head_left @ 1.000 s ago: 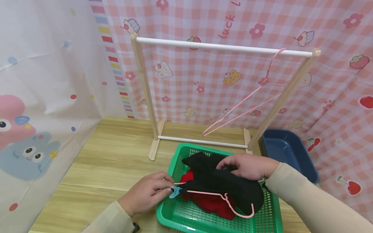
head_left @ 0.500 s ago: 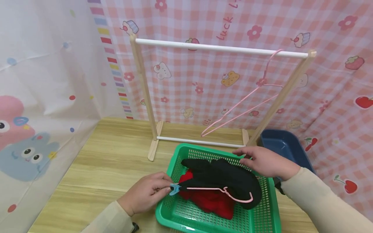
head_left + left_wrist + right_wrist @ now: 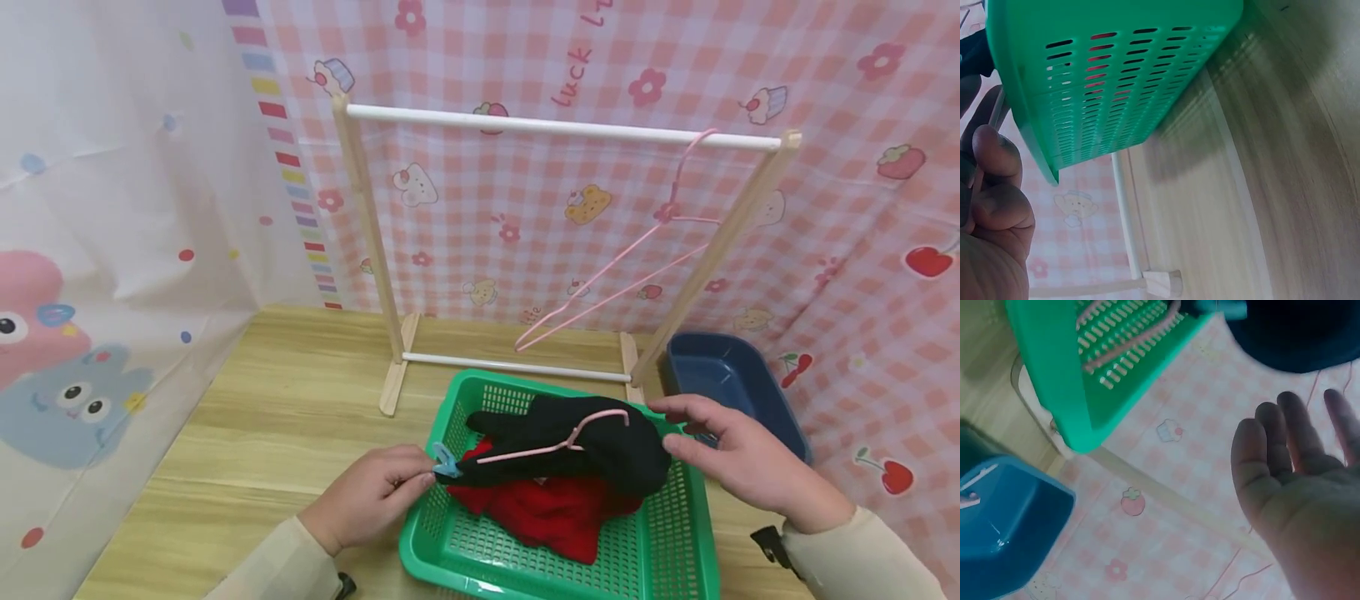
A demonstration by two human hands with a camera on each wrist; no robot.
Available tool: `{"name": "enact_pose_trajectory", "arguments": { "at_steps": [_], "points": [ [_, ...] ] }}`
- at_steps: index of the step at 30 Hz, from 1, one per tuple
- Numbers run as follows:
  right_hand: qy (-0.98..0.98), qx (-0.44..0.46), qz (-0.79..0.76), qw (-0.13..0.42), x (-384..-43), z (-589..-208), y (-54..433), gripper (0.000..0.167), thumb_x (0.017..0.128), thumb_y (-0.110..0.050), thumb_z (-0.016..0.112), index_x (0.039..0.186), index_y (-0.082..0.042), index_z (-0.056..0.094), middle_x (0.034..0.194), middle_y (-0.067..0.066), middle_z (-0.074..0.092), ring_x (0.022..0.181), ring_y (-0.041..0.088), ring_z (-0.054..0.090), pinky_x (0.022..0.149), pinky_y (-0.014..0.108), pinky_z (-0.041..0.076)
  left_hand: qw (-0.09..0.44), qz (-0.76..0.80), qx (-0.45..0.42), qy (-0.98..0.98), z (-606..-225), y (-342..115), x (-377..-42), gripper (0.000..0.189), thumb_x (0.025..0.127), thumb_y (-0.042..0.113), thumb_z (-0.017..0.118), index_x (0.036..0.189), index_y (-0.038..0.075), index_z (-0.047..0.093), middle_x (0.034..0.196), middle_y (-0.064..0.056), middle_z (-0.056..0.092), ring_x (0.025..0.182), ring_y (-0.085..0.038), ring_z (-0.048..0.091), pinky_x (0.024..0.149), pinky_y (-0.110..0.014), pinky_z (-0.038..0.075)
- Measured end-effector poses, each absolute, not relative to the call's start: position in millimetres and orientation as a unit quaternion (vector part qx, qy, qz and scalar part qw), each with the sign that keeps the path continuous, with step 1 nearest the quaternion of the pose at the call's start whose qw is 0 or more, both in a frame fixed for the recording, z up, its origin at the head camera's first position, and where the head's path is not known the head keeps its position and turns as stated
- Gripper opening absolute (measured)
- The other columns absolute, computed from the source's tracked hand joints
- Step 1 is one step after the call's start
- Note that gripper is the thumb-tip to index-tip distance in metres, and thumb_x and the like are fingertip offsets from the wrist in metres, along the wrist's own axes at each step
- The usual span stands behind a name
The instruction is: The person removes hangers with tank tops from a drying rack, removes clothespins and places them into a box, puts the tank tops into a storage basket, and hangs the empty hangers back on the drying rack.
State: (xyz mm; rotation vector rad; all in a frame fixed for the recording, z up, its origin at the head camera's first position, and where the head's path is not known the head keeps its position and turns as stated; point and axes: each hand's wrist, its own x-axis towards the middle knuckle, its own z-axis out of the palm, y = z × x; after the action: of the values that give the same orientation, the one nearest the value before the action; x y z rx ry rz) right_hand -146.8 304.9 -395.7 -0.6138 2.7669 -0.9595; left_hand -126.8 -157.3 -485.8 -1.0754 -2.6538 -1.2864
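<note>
A black garment (image 3: 630, 458), apparently cloth trousers or a skirt, is clipped to a pink hanger (image 3: 517, 455) above the green basket (image 3: 411, 550). My left hand (image 3: 371, 496) pinches the hanger's left end, beside a light blue clip (image 3: 446, 462). In the left wrist view, its fingers (image 3: 997, 150) close on a thin pinkish bar near the basket rim. My right hand (image 3: 742, 458) is off the garment's right end, fingers extended and holding nothing; the right wrist view shows its palm (image 3: 1310, 506). Under the black garment lies a red garment (image 3: 547, 517) in the basket.
Behind the basket stands a wooden rack with a white rod (image 3: 555, 127). Another pink hanger (image 3: 600, 271) hangs from its right side. A dark blue bin (image 3: 720, 375) sits at the right on the wooden table (image 3: 262, 408).
My right hand has let go of the black garment and drawn back to the right. The hanger's hook has swung from pointing toward me to pointing away, and the blue clip has turned upward.
</note>
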Motion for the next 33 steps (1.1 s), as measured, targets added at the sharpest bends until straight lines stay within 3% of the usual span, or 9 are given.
{"name": "enact_pose_trajectory", "arguments": {
  "at_steps": [4,7,10,12,16,23,25,31,33],
  "points": [
    [0.922,-0.228,-0.306,0.063,-133.8,-402.0,295.8,0.067,0.087,-0.035,0.087,0.146,-0.026,0.058,0.147,0.009,0.058,0.124,0.026,0.056,0.102,0.058,0.046,-0.001,-0.425,-0.336,-0.841,-483.9,-156.6,-126.3,0.019,0.109,0.015,0.058,0.102,0.016,0.076,0.094,0.001,0.071,0.086,-0.001,0.059,0.079,-0.026,0.055],
    [0.934,-0.220,-0.279,0.031,-134.1,-406.5,284.5,0.060,0.084,-0.028,0.090,0.139,-0.026,0.064,0.141,0.005,0.063,0.126,0.031,0.060,0.104,0.063,0.045,0.001,-0.430,-0.334,-0.839,-482.9,-157.4,-126.1,0.019,0.108,0.015,0.058,0.101,0.016,0.076,0.093,0.001,0.071,0.085,-0.002,0.059,0.078,-0.025,0.054],
    [0.939,-0.216,-0.269,-0.013,-139.6,-410.2,279.3,0.042,0.088,-0.012,0.085,0.126,-0.025,0.072,0.127,-0.002,0.071,0.111,0.021,0.067,0.091,0.041,0.055,0.005,-0.434,-0.333,-0.837,-481.8,-157.6,-126.1,0.020,0.108,0.014,0.059,0.101,0.018,0.076,0.093,0.001,0.071,0.085,-0.002,0.059,0.078,-0.025,0.054],
    [0.940,-0.202,-0.274,-0.026,-142.7,-410.7,278.9,0.035,0.091,-0.006,0.080,0.119,-0.026,0.075,0.121,-0.006,0.073,0.109,0.021,0.069,0.086,0.034,0.056,0.008,-0.436,-0.332,-0.836,-481.1,-157.3,-126.3,0.020,0.108,0.013,0.059,0.102,0.019,0.077,0.093,0.001,0.071,0.085,-0.002,0.059,0.078,-0.025,0.054],
    [0.945,-0.157,-0.286,-0.021,-148.3,-410.2,279.3,0.023,0.096,-0.008,0.075,0.116,-0.021,0.076,0.119,0.001,0.074,0.106,0.025,0.070,0.083,0.038,0.056,0.017,-0.438,-0.336,-0.834,-480.1,-156.5,-126.6,0.021,0.108,0.012,0.059,0.104,0.021,0.078,0.095,0.002,0.072,0.086,-0.002,0.060,0.080,-0.026,0.055],
    [0.941,-0.067,-0.329,0.034,-162.6,-414.7,280.9,0.028,0.102,-0.010,0.063,0.130,-0.008,0.069,0.102,0.013,0.074,0.053,0.017,0.057,0.052,0.031,0.048,0.027,-0.442,-0.340,-0.830,-479.5,-155.4,-127.6,0.021,0.106,0.009,0.061,0.105,0.021,0.078,0.104,0.005,0.076,0.098,-0.006,0.068,0.089,-0.030,0.059],
    [0.944,-0.055,-0.324,0.031,-166.3,-416.5,281.0,0.028,0.103,-0.013,0.063,0.130,-0.007,0.068,0.099,0.013,0.075,0.056,0.017,0.060,0.054,0.032,0.049,0.031,-0.443,-0.339,-0.829,-479.1,-155.2,-127.9,0.020,0.105,0.007,0.062,0.107,0.019,0.078,0.108,0.006,0.077,0.102,-0.008,0.071,0.092,-0.032,0.060],
    [0.950,-0.035,-0.309,0.001,-170.6,-421.1,282.0,0.031,0.106,-0.026,0.065,0.127,-0.003,0.063,0.112,0.014,0.069,0.090,0.023,0.064,0.073,0.034,0.049,0.021,-0.461,-0.328,-0.825,-478.0,-155.2,-128.3,0.020,0.104,0.005,0.062,0.106,0.015,0.079,0.109,0.006,0.077,0.106,-0.010,0.072,0.094,-0.032,0.060],
    [0.947,-0.031,-0.319,-0.002,-170.1,-421.3,283.1,0.030,0.108,-0.029,0.062,0.126,-0.005,0.064,0.112,0.012,0.069,0.091,0.022,0.062,0.074,0.034,0.049,0.015,-0.469,-0.319,-0.824,-478.1,-155.7,-128.3,0.019,0.105,0.006,0.062,0.106,0.014,0.079,0.109,0.006,0.077,0.106,-0.009,0.071,0.095,-0.032,0.060]
  ]
}}
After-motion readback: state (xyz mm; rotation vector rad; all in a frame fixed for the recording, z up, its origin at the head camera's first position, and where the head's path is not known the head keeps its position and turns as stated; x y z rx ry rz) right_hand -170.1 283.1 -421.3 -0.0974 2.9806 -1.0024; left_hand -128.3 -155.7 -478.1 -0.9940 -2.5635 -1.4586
